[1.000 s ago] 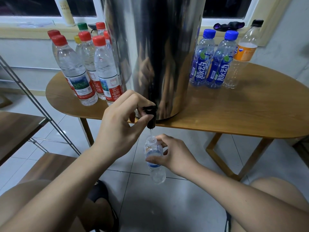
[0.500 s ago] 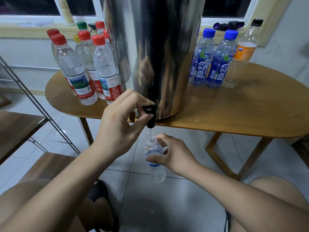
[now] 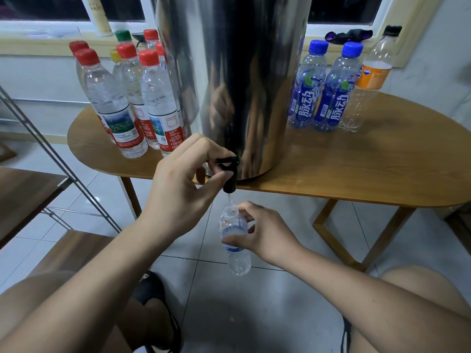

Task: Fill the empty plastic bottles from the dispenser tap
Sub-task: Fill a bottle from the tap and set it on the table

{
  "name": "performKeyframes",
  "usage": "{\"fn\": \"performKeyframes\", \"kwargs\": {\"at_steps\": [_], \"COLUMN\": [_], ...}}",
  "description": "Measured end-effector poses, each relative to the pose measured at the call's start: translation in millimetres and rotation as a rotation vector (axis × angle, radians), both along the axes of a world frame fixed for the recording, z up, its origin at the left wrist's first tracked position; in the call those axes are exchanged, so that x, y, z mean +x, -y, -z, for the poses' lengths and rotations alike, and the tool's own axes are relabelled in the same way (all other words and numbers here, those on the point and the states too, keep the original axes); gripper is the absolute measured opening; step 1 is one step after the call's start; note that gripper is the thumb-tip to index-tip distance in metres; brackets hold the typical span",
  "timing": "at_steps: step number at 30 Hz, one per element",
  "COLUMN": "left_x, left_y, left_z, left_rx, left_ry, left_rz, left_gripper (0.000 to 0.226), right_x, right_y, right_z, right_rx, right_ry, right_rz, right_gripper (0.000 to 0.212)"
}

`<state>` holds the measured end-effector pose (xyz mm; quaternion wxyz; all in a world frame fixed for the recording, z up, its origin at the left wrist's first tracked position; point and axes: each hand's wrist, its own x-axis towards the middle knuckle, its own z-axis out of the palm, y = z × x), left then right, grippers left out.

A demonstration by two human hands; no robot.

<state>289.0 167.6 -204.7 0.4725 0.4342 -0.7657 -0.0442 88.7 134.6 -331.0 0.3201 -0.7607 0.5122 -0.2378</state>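
The left hand pinched the tap at the dispenser base. At 6 o'clock from it, below the desk edge, the right hand gripped the bottle. Water entered its mouth; holding the neck plumb under the spout and releasing before overflow seemed wisest.

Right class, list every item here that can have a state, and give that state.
Black dispenser tap: open, water running.
Small clear plastic bottle: uncapped, upright under the stream.
Left hand: pinching the tap lever.
Right hand: gripping the small bottle.
Red-capped clear bottles: capped, standing on the wooden table.
Two blue-capped, blue-labelled bottles: capped, standing.
Orange-labelled bottle: capped, standing.
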Motion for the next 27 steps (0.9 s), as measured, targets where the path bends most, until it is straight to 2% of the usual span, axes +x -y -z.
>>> {"fn": "performKeyframes", "kwargs": {"at_steps": [27], "left_x": [-0.5], "left_y": [-0.7], "left_z": [-0.6], "left_rx": [0.013], "left_ry": [-0.002], "left_rz": [-0.007], "left_gripper": [0.025], "right_x": [-0.4], "right_y": [1.4], "right_z": [4.3], "right_rx": [0.000], "right_ry": [0.004], "right_rz": [-0.005], "right_gripper": [0.072]}}
